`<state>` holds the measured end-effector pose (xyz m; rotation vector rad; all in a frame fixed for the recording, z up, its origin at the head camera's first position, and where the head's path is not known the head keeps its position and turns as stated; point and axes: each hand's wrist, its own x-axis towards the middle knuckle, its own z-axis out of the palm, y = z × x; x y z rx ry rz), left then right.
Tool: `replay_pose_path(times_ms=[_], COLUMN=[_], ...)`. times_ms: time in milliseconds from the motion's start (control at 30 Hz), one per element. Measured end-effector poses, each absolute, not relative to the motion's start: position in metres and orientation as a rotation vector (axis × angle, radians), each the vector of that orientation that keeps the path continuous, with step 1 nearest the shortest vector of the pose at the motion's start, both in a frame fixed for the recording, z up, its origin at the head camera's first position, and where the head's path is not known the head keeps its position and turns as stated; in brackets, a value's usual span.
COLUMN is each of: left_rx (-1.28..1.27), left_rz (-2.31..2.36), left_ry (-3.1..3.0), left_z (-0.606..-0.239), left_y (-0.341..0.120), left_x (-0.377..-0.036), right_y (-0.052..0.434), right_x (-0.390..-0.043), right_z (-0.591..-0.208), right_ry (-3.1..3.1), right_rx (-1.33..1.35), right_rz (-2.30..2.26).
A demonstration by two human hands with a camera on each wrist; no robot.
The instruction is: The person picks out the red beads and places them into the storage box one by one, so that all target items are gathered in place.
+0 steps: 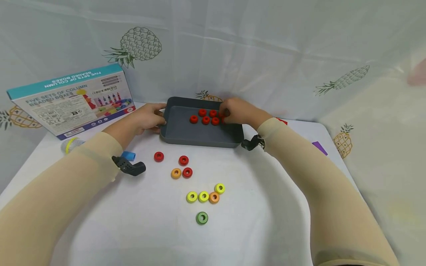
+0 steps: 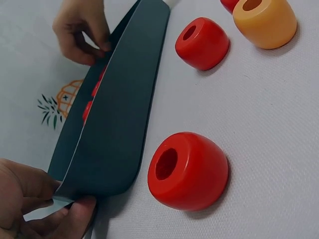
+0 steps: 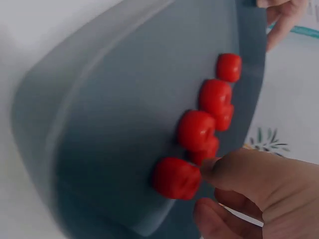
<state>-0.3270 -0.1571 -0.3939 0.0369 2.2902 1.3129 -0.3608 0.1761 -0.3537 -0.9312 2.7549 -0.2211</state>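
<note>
My left hand (image 1: 148, 117) grips the left end of a dark grey tray (image 1: 196, 137), thumb and fingers pinching its rim in the left wrist view. My right hand (image 1: 240, 111) reaches over the tray's right part. Its thumb and fingertips pinch at a red bead (image 3: 175, 178), whose side facing the hand is partly covered. Beside it in the tray sit several more red beads (image 1: 206, 120), lined up in two short rows. In front of the tray, on the table, lie 3 red beads (image 1: 159, 157) and an orange bead (image 1: 176, 173).
Nearer me are 3 yellow beads (image 1: 203, 196), another orange bead (image 1: 214, 197) and a green bead (image 1: 202, 218). A printed toy box (image 1: 80, 101) stands at the back left. A blue piece (image 1: 128, 156) lies by the left sleeve, a purple piece (image 1: 320, 148) at the right edge.
</note>
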Motion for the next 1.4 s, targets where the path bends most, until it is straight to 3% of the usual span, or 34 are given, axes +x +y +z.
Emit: replay_pose_path(times_ms=[600, 933, 1400], left_rx=[0.061, 0.071, 0.088], left_rz=[1.309, 1.294, 1.274], left_ry=[2.301, 2.31, 2.32], left_z=[-0.393, -0.396, -0.394], left_y=[-0.153, -0.152, -0.157], left_x=[-0.326, -0.328, -0.325], right_y=[0.139, 0.114, 0.092], right_x=[-0.311, -0.261, -0.218], right_z=[-0.315, -0.328, -0.373], right_ry=[2.77, 2.527, 2.344], right_rx=[-1.252, -1.333, -1.405], right_rz=[-0.276, -0.535, -0.491])
